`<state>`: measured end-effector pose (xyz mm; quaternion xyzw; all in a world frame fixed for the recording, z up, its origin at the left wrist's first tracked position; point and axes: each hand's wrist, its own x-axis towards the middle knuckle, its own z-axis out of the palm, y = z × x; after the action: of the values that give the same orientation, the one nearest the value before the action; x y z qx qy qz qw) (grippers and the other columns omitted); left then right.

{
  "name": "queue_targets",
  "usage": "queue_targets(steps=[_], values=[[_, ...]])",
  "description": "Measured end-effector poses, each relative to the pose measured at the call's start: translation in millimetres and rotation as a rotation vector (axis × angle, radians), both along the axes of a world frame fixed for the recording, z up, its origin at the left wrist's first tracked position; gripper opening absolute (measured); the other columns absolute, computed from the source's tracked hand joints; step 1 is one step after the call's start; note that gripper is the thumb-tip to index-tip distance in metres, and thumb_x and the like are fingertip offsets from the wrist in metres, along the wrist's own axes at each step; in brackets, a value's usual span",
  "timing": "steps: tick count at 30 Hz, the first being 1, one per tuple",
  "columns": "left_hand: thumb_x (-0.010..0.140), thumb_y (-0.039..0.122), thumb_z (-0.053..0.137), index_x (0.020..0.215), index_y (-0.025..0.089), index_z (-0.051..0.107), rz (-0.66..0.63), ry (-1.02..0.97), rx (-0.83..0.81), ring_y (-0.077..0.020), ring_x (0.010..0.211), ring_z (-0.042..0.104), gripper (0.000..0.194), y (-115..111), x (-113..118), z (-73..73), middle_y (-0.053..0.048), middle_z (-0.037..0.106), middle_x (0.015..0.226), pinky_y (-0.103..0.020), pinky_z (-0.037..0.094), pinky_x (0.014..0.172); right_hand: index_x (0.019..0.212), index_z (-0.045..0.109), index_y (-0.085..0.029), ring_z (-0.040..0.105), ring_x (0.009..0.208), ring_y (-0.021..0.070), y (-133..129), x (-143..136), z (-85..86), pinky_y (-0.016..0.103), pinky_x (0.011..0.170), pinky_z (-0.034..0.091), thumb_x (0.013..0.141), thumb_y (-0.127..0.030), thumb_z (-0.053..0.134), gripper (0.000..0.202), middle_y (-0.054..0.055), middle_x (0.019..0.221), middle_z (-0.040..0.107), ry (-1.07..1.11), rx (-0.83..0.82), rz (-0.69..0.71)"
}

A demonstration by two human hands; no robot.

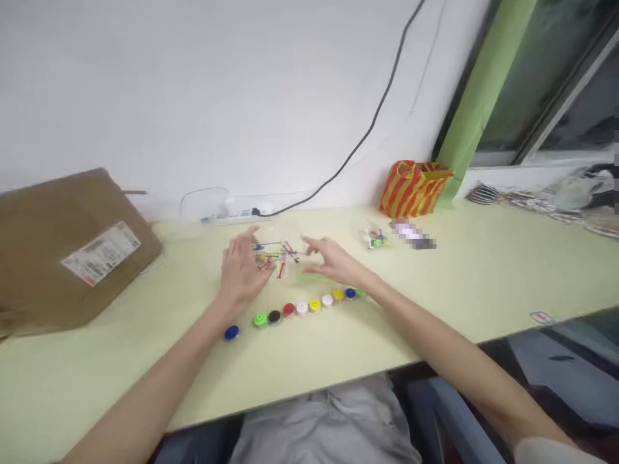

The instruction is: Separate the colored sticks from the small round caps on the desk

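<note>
Thin colourful plastic pieces (283,258) lie in a loose pile on the pale yellow table, between my two hands. My left hand (242,267) is at the pile's left edge, its fingers apart and its thumb beside the pieces. On the right side my right hand (331,259) has its thumb and forefinger spread, with nothing visible between them. Nearer to me runs a slanted row of small round lidded pots, among them a green one (260,319), a black one (275,316) and a red one (289,310). A blue one (231,332) sits apart at the left end.
A cardboard box (58,251) stands at the left. Along the wall are a power strip (244,214) and a black cable (360,138). Toward the right are a small clear bag of pieces (374,238), a blurred-out item (412,234) and a striped bag (413,190).
</note>
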<state>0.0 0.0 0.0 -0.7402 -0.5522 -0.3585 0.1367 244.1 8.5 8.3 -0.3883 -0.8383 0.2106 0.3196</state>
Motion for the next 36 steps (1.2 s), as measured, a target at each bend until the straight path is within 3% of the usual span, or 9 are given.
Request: queue_targets(steps=[3,5,8,12,16,22,28,32,36], values=[[0.080,0.035,0.065,0.148,0.018,0.035,-0.068,0.008,-0.019,-0.0350,0.112,0.055,0.076,-8,11,-0.5,-0.014,0.058,0.119,-0.050,0.044,0.096,0.160,0.026,-0.017,0.062,0.110,0.0258,-21,-21,0.0,0.042,0.101,0.045,0.085,-0.042,0.076,0.094,0.010,0.114,0.070,0.163,-0.054,0.150],[0.082,0.041,0.065,0.150,0.019,0.032,-0.104,-0.001,-0.020,-0.0353,0.110,0.055,0.079,-13,15,0.4,-0.014,0.057,0.119,-0.050,0.045,0.094,0.161,0.023,-0.020,0.065,0.103,0.0225,-29,-32,-1.4,0.038,0.096,0.048,0.089,-0.044,0.072,0.090,0.007,0.107,0.070,0.276,-0.061,0.161],[0.083,0.046,0.067,0.151,0.021,0.031,-0.120,-0.031,-0.002,-0.0347,0.109,0.055,0.081,-16,18,2.9,-0.014,0.057,0.118,-0.049,0.046,0.092,0.151,0.040,-0.021,0.066,0.090,0.0186,-33,-41,-4.6,0.032,0.085,0.050,0.096,-0.041,0.062,0.063,0.003,0.096,0.070,0.409,-0.045,0.080],[0.084,0.048,0.068,0.153,0.024,0.029,-0.129,-0.042,-0.005,-0.0339,0.109,0.055,0.083,-16,16,3.8,-0.014,0.055,0.120,-0.049,0.045,0.094,0.122,0.065,-0.020,0.067,0.088,0.0165,-30,-41,-5.3,0.029,0.080,0.050,0.100,-0.035,0.053,0.029,0.003,0.094,0.072,0.504,-0.048,0.019],[0.081,0.054,0.072,0.156,0.027,0.024,-0.164,-0.038,-0.036,-0.0344,0.114,0.053,0.092,-13,10,1.3,-0.014,0.054,0.126,-0.051,0.043,0.099,0.111,0.072,-0.021,0.067,0.092,0.0166,-27,-39,-3.5,0.030,0.086,0.051,0.099,-0.030,0.052,0.025,0.004,0.103,0.074,0.592,-0.060,0.036],[0.078,0.059,0.075,0.158,0.028,0.021,-0.193,-0.090,-0.112,-0.0313,0.112,0.058,0.102,-9,2,1.6,-0.011,0.057,0.126,-0.046,0.045,0.097,0.117,0.072,-0.023,0.068,0.093,0.0174,-13,-34,-10.9,0.030,0.081,0.054,0.099,-0.033,0.051,0.030,0.004,0.105,0.075,0.667,-0.108,0.039],[0.083,0.061,0.068,0.158,0.027,0.024,-0.207,-0.104,-0.190,-0.0333,0.121,0.058,0.093,-11,5,2.6,-0.011,0.060,0.133,-0.048,0.042,0.103,0.114,0.074,-0.024,0.068,0.100,0.0186,-9,-34,-13.3,0.031,0.084,0.054,0.098,-0.033,0.055,0.027,0.006,0.119,0.072,0.707,-0.103,0.106],[0.090,0.056,0.062,0.149,0.029,0.038,-0.297,-0.129,-0.183,-0.0308,0.129,0.055,0.068,-13,5,-0.7,-0.010,0.058,0.141,-0.048,0.040,0.109,0.117,0.072,-0.025,0.068,0.100,0.0182,-16,-34,-8.2,0.032,0.087,0.054,0.098,-0.033,0.055,0.027,0.005,0.118,0.072,0.697,-0.092,0.125],[0.093,0.049,0.061,0.135,0.028,0.051,-0.367,-0.223,-0.175,-0.0266,0.121,0.062,0.048,-15,6,0.1,-0.006,0.063,0.134,-0.043,0.046,0.104,0.128,0.065,-0.025,0.068,0.094,0.0178,-17,-34,-5.4,0.032,0.085,0.053,0.091,-0.032,0.064,0.038,0.004,0.105,0.073,0.685,-0.067,0.076]])
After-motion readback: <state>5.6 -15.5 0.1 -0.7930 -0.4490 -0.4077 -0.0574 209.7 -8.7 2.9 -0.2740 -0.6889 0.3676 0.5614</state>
